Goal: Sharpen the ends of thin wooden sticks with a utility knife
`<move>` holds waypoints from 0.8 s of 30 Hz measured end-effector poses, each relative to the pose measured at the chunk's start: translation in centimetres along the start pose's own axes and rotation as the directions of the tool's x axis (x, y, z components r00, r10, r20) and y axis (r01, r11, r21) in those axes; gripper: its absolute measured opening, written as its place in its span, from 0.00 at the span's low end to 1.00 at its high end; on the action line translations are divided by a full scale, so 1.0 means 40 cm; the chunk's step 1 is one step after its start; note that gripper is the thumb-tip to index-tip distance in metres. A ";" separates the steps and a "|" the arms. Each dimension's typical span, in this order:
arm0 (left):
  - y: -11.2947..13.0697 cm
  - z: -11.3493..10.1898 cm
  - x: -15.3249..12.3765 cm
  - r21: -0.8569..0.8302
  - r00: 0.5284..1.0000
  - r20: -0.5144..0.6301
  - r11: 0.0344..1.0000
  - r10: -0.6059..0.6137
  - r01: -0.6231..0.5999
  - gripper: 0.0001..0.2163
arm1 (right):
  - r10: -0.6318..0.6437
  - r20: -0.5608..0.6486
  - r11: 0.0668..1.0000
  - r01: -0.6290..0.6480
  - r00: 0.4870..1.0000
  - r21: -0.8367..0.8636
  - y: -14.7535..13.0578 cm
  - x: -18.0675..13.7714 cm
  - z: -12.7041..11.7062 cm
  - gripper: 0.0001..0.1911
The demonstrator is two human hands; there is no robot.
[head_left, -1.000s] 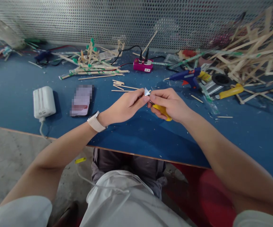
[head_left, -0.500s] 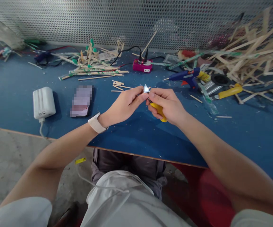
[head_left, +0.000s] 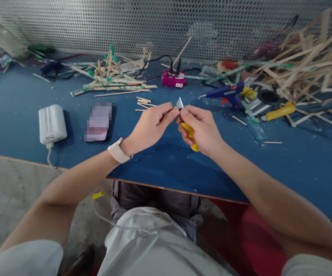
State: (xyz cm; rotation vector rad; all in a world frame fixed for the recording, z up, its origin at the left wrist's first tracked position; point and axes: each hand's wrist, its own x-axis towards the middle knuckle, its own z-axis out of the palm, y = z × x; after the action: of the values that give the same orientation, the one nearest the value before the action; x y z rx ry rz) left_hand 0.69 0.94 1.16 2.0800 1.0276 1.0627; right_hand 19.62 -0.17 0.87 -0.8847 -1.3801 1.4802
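My right hand (head_left: 202, 128) grips a yellow-handled utility knife (head_left: 191, 138) above the blue table (head_left: 298, 161), its metal blade (head_left: 179, 103) pointing up and away. My left hand (head_left: 151, 124) pinches a thin wooden stick at the fingertips, right against the blade. What the left fingers hold is mostly hidden between the two hands. A pale strap sits on my left wrist (head_left: 118, 150).
A phone (head_left: 99, 121) and a white power bank (head_left: 52, 123) lie to the left. Behind are a pink power strip (head_left: 174, 79), a blue glue gun (head_left: 226, 93), a second yellow-handled tool (head_left: 279, 112), and piles of wooden sticks (head_left: 306, 69) (head_left: 111, 78). A perforated metal screen bounds the back.
Both hands have shifted slightly left and away. The knife handle has tilted more upright in my right hand, and the blade now stands straighter.
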 end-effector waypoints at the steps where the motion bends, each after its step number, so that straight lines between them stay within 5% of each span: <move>1: 0.001 0.000 -0.001 -0.011 1.000 -0.005 1.000 -0.005 0.005 0.27 | -0.002 -0.005 1.000 0.002 1.000 0.006 -0.001 -0.001 0.001 0.22; 6: 0.003 0.002 -0.008 -0.089 0.999 0.032 0.996 0.008 -0.005 0.24 | -0.032 0.022 0.998 0.033 0.999 -0.058 -0.010 0.000 -0.006 0.23; 15: -0.003 -0.005 -0.012 0.160 0.991 0.054 0.979 0.123 -0.131 0.14 | 0.070 0.132 0.996 -0.063 0.989 -0.058 -0.026 0.005 -0.035 0.19; 24: 0.005 -0.005 -0.008 0.080 0.996 0.008 0.993 0.086 -0.086 0.24 | -0.007 0.086 1.000 0.009 0.996 -0.027 -0.010 0.002 -0.021 0.21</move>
State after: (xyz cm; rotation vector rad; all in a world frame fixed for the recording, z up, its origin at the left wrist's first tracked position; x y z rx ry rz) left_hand 0.49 0.59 1.28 2.2081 1.0019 1.0743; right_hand 20.42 0.17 1.16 -0.8400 -1.4686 1.5121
